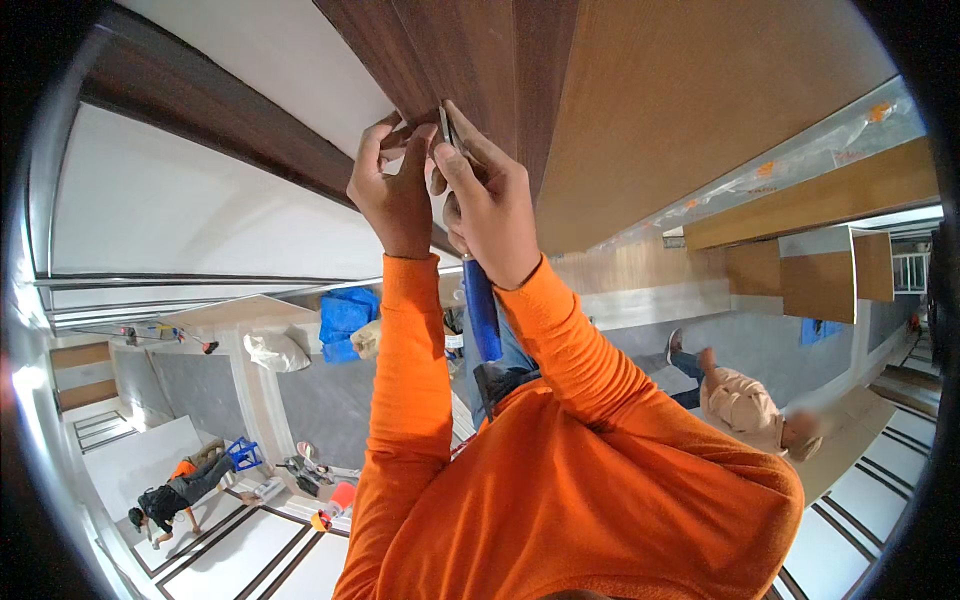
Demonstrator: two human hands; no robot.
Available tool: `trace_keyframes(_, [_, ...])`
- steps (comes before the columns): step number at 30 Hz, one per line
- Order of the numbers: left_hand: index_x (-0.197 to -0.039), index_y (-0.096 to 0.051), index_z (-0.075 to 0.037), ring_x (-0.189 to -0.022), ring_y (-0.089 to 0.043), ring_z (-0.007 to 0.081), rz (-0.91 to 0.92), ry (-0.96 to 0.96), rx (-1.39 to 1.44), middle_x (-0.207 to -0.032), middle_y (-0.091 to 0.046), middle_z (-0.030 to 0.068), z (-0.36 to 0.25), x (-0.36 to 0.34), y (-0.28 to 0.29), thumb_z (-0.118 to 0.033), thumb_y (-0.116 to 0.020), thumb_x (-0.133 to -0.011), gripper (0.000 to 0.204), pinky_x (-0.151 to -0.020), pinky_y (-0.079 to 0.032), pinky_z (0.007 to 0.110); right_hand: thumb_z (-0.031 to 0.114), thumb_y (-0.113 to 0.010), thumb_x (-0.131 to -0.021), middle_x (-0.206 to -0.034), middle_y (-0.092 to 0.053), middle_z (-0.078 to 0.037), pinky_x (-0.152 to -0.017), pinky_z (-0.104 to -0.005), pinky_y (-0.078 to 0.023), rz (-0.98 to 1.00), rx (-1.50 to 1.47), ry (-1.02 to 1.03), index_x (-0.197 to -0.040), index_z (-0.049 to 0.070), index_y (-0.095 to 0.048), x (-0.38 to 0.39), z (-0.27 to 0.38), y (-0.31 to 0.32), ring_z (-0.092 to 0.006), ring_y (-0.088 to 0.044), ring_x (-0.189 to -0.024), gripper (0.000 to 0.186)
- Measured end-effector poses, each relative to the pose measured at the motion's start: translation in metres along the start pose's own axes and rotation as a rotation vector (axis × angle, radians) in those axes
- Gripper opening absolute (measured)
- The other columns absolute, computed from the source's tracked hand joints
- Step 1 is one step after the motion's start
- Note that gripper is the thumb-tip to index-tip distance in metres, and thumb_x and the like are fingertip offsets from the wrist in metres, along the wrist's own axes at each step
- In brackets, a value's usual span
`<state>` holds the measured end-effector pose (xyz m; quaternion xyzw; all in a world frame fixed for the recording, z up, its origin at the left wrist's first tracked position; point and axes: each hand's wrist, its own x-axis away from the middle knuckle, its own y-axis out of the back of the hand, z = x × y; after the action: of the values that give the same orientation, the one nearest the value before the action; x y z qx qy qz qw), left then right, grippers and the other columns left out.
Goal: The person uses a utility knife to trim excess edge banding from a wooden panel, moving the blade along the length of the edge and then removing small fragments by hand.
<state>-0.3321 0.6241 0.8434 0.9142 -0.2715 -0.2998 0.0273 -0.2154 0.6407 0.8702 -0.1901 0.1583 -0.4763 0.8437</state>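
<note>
Both my hands are raised to the edge of a dark brown wood-grain panel (470, 60). My right hand (490, 200) is closed, its thumb pressing on a thin metal tool (447, 128) whose flat edge meets the panel. A blue cylinder (481, 310) hangs just below that palm; whether it belongs to the tool I cannot tell. Close beside it, my left hand (398, 190) has its fingers bent and its thumb up against the panel's edge. What lies between those fingers is hidden.
A tan board (690, 110) adjoins the dark panel; plastic wrap (770, 175) runs along its side. Below are blue bags (348, 320), a white sack (277, 351) and a blue stool (244, 453). One person (745, 400) is at right, another (180, 495) at lower left.
</note>
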Motion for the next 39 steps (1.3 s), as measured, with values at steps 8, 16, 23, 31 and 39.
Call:
trace_keyframes(8, [-0.11, -0.073, 0.0, -0.079, -0.07, 0.0139, 0.001, 0.1, 0.053, -0.091, -0.076, 0.009, -0.016, -0.004, -0.002, -0.016, -0.079, -0.087, 0.029, -0.07, -0.055, 0.028, 0.014, -0.053, -0.105, -0.08, -0.06, 0.001, -0.036, -0.0202, -0.03, 0.088, -0.052, -0.086, -0.155, 0.002, -0.043, -0.001, 0.002, 0.014, -0.0005, -0.039, -0.045, 0.052])
trace_keyframes(16, [-0.112, -0.073, 0.0, -0.081, -0.071, 0.0141, 0.021, 0.149, 0.133, -0.092, -0.077, 0.0088, -0.011, -0.002, -0.001, -0.016, -0.08, -0.086, 0.031, -0.074, -0.053, 0.028, 0.013, -0.058, -0.103, -0.08, -0.06, 0.002, -0.041, -0.0192, -0.033, 0.051, -0.03, -0.076, -0.154, 0.003, -0.045, 0.001, 0.004, 0.01, -0.0001, -0.042, -0.05, 0.053])
trace_keyframes(23, [-0.11, -0.074, -0.001, -0.083, -0.071, 0.0123, 0.003, 0.083, 0.08, -0.095, -0.077, 0.0079, -0.003, 0.001, -0.003, -0.011, -0.079, -0.087, 0.026, -0.079, -0.052, 0.026, 0.014, -0.059, -0.103, -0.077, -0.061, 0.0, -0.042, -0.0195, -0.033, -0.025, -0.004, -0.013, -0.151, -0.001, -0.047, 0.001, 0.002, -0.001, -0.0019, -0.045, -0.052, 0.052])
trace_keyframes(31, [-0.109, -0.068, 0.001, -0.082, -0.062, 0.0106, 0.006, 0.275, 0.144, -0.094, -0.067, 0.0064, -0.012, 0.0, -0.005, -0.022, -0.081, -0.09, 0.033, -0.062, -0.06, 0.027, 0.016, -0.058, -0.104, -0.077, -0.062, 0.001, -0.044, -0.0202, -0.034, 0.05, 0.039, -0.048, -0.152, 0.007, -0.05, 0.001, -0.027, 0.041, -0.0007, -0.043, -0.052, 0.049])
trace_keyframes(39, [-0.112, -0.065, 0.003, -0.084, -0.065, 0.0126, 0.009, 0.278, 0.208, -0.099, -0.068, 0.0095, -0.011, 0.002, -0.006, -0.019, -0.08, -0.09, 0.035, -0.063, -0.063, 0.029, 0.017, -0.059, -0.105, -0.077, -0.06, 0.002, -0.05, -0.0201, -0.038, 0.082, 0.251, 0.094, -0.152, 0.009, -0.051, -0.003, -0.057, 0.051, -0.0017, -0.045, -0.057, 0.048])
